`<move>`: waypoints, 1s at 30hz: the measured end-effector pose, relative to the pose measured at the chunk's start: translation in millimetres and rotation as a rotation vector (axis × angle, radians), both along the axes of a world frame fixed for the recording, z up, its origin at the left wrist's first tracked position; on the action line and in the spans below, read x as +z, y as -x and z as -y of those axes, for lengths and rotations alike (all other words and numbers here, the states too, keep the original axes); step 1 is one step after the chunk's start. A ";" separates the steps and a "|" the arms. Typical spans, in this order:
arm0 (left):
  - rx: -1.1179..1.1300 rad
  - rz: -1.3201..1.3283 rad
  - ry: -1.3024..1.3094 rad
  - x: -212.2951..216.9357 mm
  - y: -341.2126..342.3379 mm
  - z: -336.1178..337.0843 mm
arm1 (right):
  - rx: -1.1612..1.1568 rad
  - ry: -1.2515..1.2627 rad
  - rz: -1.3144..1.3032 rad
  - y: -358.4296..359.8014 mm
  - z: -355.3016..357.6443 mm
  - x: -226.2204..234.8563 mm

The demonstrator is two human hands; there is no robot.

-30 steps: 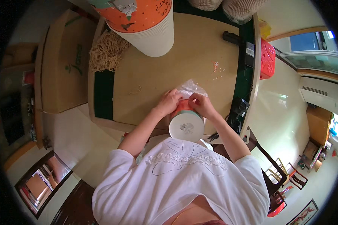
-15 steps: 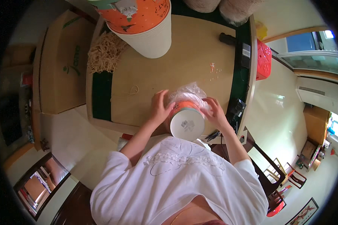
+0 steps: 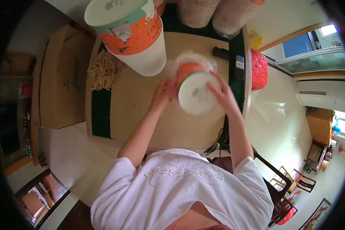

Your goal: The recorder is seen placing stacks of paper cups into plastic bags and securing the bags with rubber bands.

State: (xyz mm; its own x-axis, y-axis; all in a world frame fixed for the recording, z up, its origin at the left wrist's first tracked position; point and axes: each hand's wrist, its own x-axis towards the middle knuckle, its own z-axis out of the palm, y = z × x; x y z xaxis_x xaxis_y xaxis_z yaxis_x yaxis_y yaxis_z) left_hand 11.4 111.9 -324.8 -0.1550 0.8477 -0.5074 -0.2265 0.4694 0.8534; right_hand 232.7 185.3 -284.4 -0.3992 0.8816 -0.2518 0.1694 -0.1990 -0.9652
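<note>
Between my hands is an orange paper bucket (image 3: pixel 191 100) with a pale green band, its round white bottom turned up toward me. Crumpled clear plastic (image 3: pixel 193 57) wraps its far end; motion smears both. My left hand (image 3: pixel 165 94) is at the bucket's left side, its fingertips blurred and partly hidden. On the right, my right hand (image 3: pixel 223 94) grips the rim, thumb laid over the white bottom and fingers behind the side. Left of and beyond them stands a tall nested stack of matching buckets (image 3: pixel 136 32), bottoms up.
A heap of tan rubber bands (image 3: pixel 104 71) lies left of the stack, and a single band (image 3: pixel 132 107) lies on the brown board (image 3: pixel 142 126). Plastic-wrapped stacks (image 3: pixel 197 13) stand at the back. Black devices (image 3: pixel 237 68) and cables (image 3: pixel 218 143) line the right edge; a cardboard box (image 3: pixel 63 80) stands left.
Both hands have carried the bucket and its plastic away from my body, farther over the table. My right thumb has come onto the white bottom. The view has shifted slightly.
</note>
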 end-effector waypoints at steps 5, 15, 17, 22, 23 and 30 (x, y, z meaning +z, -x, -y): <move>0.169 0.079 -0.123 -26.6 -13.2 -103.8 | -0.123 -0.048 -0.003 3.2 -112.5 -33.1; 0.355 0.161 0.271 -106.9 -41.8 -111.8 | -0.089 -0.439 0.338 6.3 -177.3 -100.7; 0.329 0.346 0.240 -124.6 -37.9 -115.0 | 0.183 -0.792 0.530 23.1 -158.5 -35.5; 0.271 0.454 0.255 -144.5 -52.4 -142.3 | 0.452 -0.900 0.788 54.2 -157.9 -25.4; 0.326 0.416 0.211 -140.8 -59.6 -148.6 | 0.432 -0.945 0.869 51.6 -163.9 -34.0; 0.585 0.903 -0.098 -175.5 -34.9 -173.1 | 0.300 -1.080 0.989 64.6 -169.4 -41.8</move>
State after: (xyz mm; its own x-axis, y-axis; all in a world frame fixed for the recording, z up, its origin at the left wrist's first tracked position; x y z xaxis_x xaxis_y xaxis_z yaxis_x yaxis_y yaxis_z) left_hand 46.3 285.0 -500.3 -0.1514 0.8071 -0.5707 -0.9578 0.0229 0.2865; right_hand 168.1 354.7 -326.1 -0.6564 0.7323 0.1813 0.7298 0.6773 -0.0934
